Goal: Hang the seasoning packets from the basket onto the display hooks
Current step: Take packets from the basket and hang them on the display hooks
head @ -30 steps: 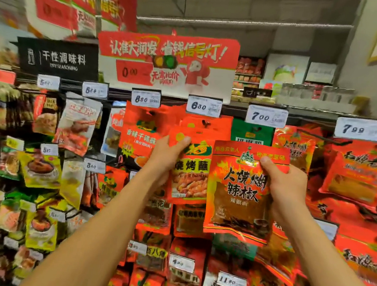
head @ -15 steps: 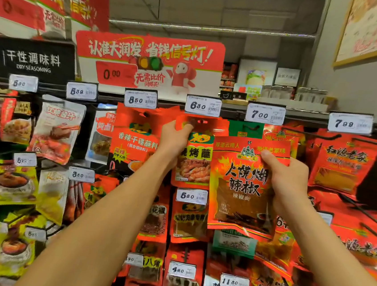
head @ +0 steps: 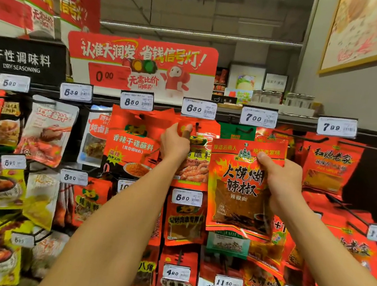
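Two packets are up at the rack. My left hand (head: 175, 142) pinches the top edge of an orange barbecue dip packet (head: 196, 161) at its hook (head: 197, 126) under the 6.80 price tag (head: 199, 108). Just beside it, my right hand (head: 280, 179) grips a red chili powder packet (head: 238, 187), thumb on front, below the 7.00 price tag (head: 258, 119).

The red chilli-powder packet (head: 243, 188) at the near right is glossy plastic film with a clear window. The red barbecue-dip packet (head: 195, 164) left of it shines likewise. Thin black metal hooks (head: 299, 137) look smooth; white paper price tags (head: 199, 108) sit in clear, reflective plastic holders.
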Tool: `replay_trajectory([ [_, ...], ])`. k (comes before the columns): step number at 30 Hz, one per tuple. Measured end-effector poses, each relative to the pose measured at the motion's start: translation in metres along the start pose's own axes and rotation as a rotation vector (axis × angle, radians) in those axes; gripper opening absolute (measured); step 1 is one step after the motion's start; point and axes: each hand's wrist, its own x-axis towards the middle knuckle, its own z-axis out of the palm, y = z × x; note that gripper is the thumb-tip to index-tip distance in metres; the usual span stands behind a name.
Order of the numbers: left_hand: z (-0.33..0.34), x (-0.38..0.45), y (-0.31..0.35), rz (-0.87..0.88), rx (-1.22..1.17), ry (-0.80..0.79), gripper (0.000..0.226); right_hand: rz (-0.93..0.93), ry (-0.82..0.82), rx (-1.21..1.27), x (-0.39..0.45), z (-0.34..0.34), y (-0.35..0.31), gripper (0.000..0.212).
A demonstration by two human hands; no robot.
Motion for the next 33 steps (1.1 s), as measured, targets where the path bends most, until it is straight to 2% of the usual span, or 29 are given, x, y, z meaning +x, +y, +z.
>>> replay_trajectory([
  [4, 0.004, -0.009, 0.001, 0.020, -0.035, 0.082, 0.052, 0.048, 0.001, 0.017, -0.003, -0.006, 0.010, 0.012],
  [6, 0.002, -0.010, 0.000, 0.014, -0.047, 0.050, 0.047, 0.057, 0.002, 0.019, -0.003, -0.009, 0.012, 0.012],
  [10, -0.014, -0.021, -0.006, 0.134, -0.003, -0.054, 0.080, 0.052, 0.001, 0.024, -0.004, -0.012, 0.014, 0.012],
  [12, -0.023, -0.038, -0.011, 0.244, 0.049, -0.084, 0.086, 0.048, -0.013, 0.030, -0.005, -0.012, 0.015, 0.012],
  [16, -0.039, -0.068, -0.033, 0.655, 0.271, -0.035, 0.044, 0.038, -0.030, 0.043, -0.005, -0.009, 0.013, 0.014],
  [18, -0.038, -0.073, -0.040, 0.775, 0.381, -0.133, 0.032, 0.044, -0.035, 0.047, -0.004, -0.006, 0.013, 0.014],
  [21, -0.033, -0.069, -0.041, 0.732, 0.571, -0.265, 0.034, 0.061, -0.030, 0.055, -0.004, -0.003, 0.015, 0.012],
  [26, -0.027, -0.048, -0.048, 0.639, 0.793, -0.286, 0.038, 0.070, 0.002, 0.057, -0.002, -0.011, 0.022, 0.010],
  [30, -0.021, -0.053, -0.050, 0.665, 0.772, -0.256, 0.033, 0.084, 0.023, 0.068, 0.001, -0.021, 0.024, 0.010],
  [33, -0.010, -0.066, -0.043, 0.720, 0.541, -0.223, 0.023, 0.084, 0.022, 0.073, 0.005, -0.026, 0.024, 0.011],
])
